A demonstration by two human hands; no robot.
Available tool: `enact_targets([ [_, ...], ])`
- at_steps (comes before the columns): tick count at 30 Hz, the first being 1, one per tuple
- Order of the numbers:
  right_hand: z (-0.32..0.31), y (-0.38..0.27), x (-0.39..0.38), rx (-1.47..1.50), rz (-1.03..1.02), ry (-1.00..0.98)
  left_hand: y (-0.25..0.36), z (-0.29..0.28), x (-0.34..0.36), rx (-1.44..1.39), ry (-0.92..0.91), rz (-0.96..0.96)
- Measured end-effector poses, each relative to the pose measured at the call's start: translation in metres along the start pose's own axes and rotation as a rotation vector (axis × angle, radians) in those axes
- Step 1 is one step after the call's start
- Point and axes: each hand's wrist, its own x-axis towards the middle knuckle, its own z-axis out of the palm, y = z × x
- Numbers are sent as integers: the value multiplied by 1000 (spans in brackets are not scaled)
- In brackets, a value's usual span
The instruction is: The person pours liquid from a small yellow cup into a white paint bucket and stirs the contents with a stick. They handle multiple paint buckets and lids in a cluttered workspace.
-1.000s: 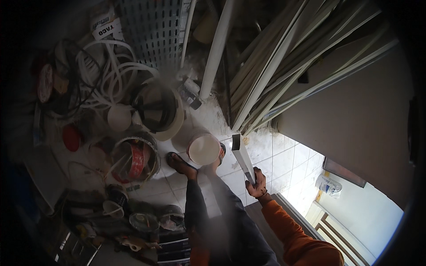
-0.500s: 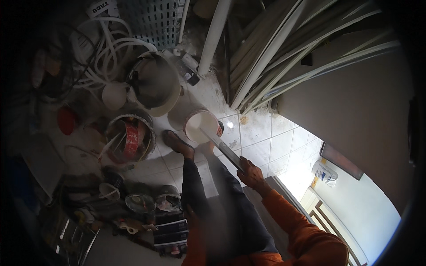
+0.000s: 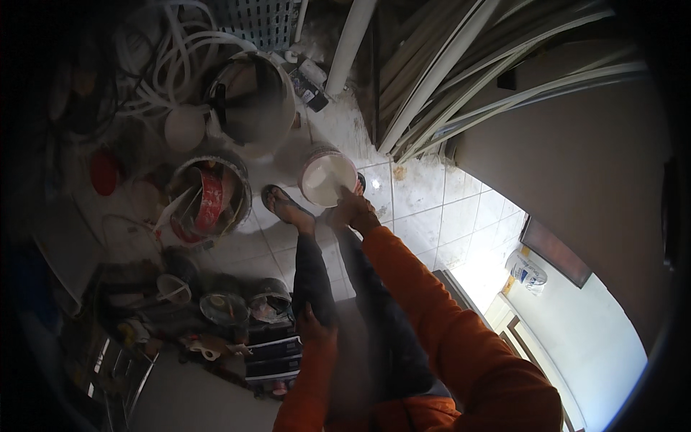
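My right hand (image 3: 354, 210) is closed at the near rim of a round bucket (image 3: 311, 189) with a white inside. From the fist a greyish blurred shape runs down into the bucket; it seems to be the long flat tool (image 3: 338, 178), seen almost end-on and mostly hidden. The bucket stands on the tiled floor between my feet. Lower down, my left hand (image 3: 314, 325) rests on my left leg near the knee, its fingers laid along the dark trousers and holding nothing.
Left of the bucket stand a large pail (image 3: 270, 119) and a crusted bucket (image 3: 243, 189) of tools. Coiled white hose (image 3: 173, 65) lies behind them. Long pale strips (image 3: 461, 79) lean at the back right. Smaller tubs (image 3: 223, 308) crowd the lower left.
My right hand has moved forward and left to the bucket's rim, and the flat tool no longer shows above it. My left hand has come into clearer view on my leg.
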Motion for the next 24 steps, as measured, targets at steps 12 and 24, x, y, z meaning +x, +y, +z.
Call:
enact_targets([
  [12, 5, -2, 17, -436, -237, -182, -5, 21, 10, 78, 89, -10],
  [24, 41, -37, 61, -304, -73, -287, -12, 9, 11, 124, 276, 11],
])
